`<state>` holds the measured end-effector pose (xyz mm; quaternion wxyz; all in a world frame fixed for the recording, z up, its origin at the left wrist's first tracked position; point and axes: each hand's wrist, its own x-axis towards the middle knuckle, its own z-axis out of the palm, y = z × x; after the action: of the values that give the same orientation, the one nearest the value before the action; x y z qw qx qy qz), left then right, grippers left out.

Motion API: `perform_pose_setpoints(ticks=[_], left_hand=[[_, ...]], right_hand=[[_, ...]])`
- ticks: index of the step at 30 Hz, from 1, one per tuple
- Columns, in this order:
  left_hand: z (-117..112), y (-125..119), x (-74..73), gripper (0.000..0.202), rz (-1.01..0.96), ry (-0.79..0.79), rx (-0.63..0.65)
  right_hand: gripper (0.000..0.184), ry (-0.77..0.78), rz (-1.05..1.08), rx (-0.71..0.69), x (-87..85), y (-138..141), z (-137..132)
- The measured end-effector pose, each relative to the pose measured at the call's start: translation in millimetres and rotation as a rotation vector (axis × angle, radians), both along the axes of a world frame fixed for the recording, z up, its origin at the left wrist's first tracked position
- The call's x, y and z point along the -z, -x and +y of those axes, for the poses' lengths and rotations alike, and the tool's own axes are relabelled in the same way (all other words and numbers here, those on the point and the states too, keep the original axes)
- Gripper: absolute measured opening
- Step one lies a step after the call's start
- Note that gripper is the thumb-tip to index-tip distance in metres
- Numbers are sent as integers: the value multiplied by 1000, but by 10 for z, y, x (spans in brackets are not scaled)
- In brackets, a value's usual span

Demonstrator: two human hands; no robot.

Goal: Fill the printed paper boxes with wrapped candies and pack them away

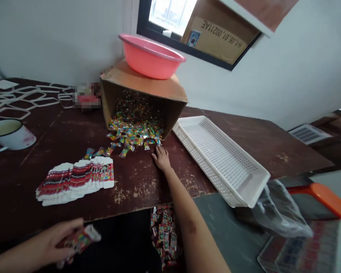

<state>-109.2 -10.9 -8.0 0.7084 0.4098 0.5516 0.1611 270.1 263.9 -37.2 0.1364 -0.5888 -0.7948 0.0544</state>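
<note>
My left hand (55, 240), low at the left by the table's front edge, is closed around a small printed candy box (81, 240) with a white flap at its upper end. My right hand (161, 158) is stretched over the table, fingers apart, their tips at a wrapped candy (158, 141) on the edge of the pile. Colourful wrapped candies (136, 131) spill from a cardboard box (147, 85) lying on its side. A fanned stack of flat candy cartons (76, 180), red and white, lies on the table left of my right hand.
A pink basin (152, 57) rests on the cardboard box. To the right, a white perforated tray (218, 155) overhangs the table edge. An enamel mug (10, 134) stands at the left. Many filled packs (165, 231) lie below the table edge. A plastic bag (281, 208) hangs near an orange chair (326, 197).
</note>
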Motion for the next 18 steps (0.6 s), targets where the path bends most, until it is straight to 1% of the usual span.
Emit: perform_pose_setpoints(ticks=[1,3,4,5,6,7,9,11,12,13,14,15,16,18], left_hand=[[63,-41,-35,56,-31,9,-44],[189,-165,-143,55,-61,6,-135],[242,-249,-200,51,-66,2,-160],[284,-347,-250,47,-79,3,-164],[315,-462,-287,43,-107,10,-144],[333,-589,-308,41,-149,13,-114],[343,-861,-307,39,-243,1,-74],[347,-1087,-277,40,-311,-23,-91],[358,-1159,-262,40,-328,-37,-120],[376,-1194,-253,40,-334,-48,-160],[403,-1193,-251,39,-332,-54,-206],[435,-1159,-256,37,-326,-54,-260],[469,-1100,-263,38,-323,-41,-311],[535,-950,-275,45,-329,9,-399]], right_hand=[[50,-8,-4,4,73,25,-173],[51,-29,-4,0,165,89,-455],[50,-36,-3,-6,176,120,-521],[49,-40,-3,-9,164,146,-519],[48,-43,-3,-9,132,166,-447],[48,-41,-5,-4,85,175,-313],[48,-35,-11,21,-33,163,59],[48,-17,-14,35,-145,121,391],[47,-5,-15,36,-182,98,480],[47,5,-14,35,-200,79,495],[47,12,-11,33,-194,61,430],[47,18,-8,32,-165,45,286],[49,18,-2,28,-116,26,72],[53,23,18,-1,6,-23,-506]])
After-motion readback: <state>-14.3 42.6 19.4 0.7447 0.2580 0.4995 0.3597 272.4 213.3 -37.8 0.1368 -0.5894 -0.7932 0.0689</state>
